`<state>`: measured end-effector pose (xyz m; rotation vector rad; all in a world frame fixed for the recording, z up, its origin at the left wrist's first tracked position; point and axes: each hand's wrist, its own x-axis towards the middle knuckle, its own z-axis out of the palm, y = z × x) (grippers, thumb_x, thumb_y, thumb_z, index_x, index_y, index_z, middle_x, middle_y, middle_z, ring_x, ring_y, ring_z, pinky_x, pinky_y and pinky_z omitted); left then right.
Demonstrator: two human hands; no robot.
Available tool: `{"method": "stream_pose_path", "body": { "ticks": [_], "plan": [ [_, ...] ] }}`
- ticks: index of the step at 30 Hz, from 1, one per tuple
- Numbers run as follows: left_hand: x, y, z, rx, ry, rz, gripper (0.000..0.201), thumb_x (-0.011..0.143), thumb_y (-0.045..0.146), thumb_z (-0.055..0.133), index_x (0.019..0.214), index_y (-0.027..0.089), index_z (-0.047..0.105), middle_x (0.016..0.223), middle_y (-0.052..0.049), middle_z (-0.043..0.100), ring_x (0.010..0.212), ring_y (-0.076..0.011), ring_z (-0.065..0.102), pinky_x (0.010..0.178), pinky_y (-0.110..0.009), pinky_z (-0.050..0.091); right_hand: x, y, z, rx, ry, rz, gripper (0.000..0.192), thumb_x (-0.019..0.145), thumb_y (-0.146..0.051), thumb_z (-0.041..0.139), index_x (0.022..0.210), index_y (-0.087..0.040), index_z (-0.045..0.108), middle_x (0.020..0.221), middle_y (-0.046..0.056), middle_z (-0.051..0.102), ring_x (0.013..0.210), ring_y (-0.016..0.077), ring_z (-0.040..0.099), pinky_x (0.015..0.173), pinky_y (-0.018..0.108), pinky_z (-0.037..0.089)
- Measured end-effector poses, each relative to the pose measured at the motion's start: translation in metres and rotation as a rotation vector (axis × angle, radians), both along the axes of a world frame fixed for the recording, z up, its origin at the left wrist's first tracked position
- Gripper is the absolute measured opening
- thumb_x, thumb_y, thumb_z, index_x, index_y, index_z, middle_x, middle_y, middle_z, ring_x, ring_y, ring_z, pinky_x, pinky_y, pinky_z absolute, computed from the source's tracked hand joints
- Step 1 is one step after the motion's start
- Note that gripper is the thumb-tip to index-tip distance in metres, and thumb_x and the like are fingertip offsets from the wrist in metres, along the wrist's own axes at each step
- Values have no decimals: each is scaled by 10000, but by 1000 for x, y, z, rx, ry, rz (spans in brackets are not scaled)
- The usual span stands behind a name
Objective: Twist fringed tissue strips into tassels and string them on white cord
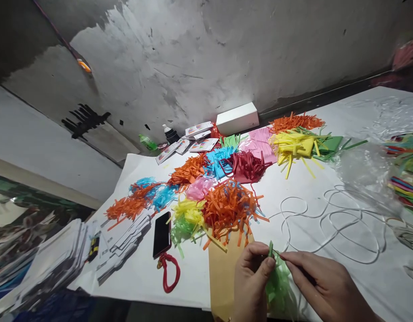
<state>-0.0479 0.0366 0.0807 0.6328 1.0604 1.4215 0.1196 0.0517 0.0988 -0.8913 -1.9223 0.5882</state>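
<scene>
My left hand (249, 279) pinches the top of a green paper tassel (279, 286) between thumb and fingers. The tassel's fringe hangs down between my two hands, partly hidden by them. My right hand (323, 281) has thumb and forefinger closed by the tassel's top. A thin, dark sliver shows at its fingertips, too small to name. Loose loops of white cord (322, 219) lie on the table just beyond my hands. Close to my left hand is a heap of orange paper tassels (231, 208).
Tassels in blue, dark red (248, 166), pink and yellow (295, 145) lie across the white-covered table. A phone (162, 235) with a red strap (171, 275), paper stacks (125, 243), a white box (237, 119) and clear plastic bags (364, 165) lie around. A grey wall stands behind.
</scene>
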Motion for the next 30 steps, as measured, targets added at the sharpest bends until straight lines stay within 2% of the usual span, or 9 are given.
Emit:
{"method": "stream_pose_path", "body": {
  "ticks": [6, 10, 17, 22, 26, 30],
  "plan": [
    [0, 0, -1, 16, 39, 23, 333, 646, 371, 931, 825, 172, 733, 836, -19, 645, 764, -143, 594, 703, -233, 496, 0, -2, 0, -18, -42, -12, 198, 1008, -210, 501, 1073, -219, 688, 811, 24, 742, 745, 162, 753, 650, 200, 592],
    [0, 0, -5, 34, 40, 21, 312, 661, 370, 924, 832, 185, 740, 854, -18, 651, 789, -145, 607, 720, -229, 506, -1, -1, 0, -22, -43, -24, 202, 1003, -200, 497, 1066, -222, 688, 829, 20, 743, 779, 154, 755, 671, 191, 589],
    [-1, -3, -11, 57, 13, -9, 260, 725, 366, 890, 871, 203, 748, 871, -16, 674, 816, -143, 621, 755, -226, 511, 0, 1, 2, -117, -24, 5, 200, 996, -214, 518, 1064, -244, 704, 843, -10, 750, 755, 123, 745, 675, 163, 580],
    [0, -3, -13, 52, 32, -3, 304, 717, 390, 889, 879, 185, 734, 850, -27, 669, 786, -153, 619, 727, -240, 518, 1, -1, 1, -145, -23, 4, 204, 997, -217, 512, 1050, -242, 707, 849, -5, 749, 756, 123, 741, 685, 163, 577],
    [1, -2, -11, 103, 163, 38, 268, 736, 387, 872, 846, 188, 731, 850, -35, 661, 808, -172, 628, 741, -263, 529, 2, 0, 5, -165, -41, 9, 217, 1003, -232, 493, 1000, -240, 710, 834, 6, 742, 750, 139, 735, 670, 182, 573],
    [2, -3, -8, 293, 420, 62, 150, 806, 312, 818, 787, 198, 723, 820, -41, 661, 800, -185, 628, 752, -285, 516, 5, 2, 9, -286, -35, 60, 218, 1005, -289, 508, 928, -247, 708, 809, 5, 741, 720, 148, 724, 629, 188, 557]
  ]
}}
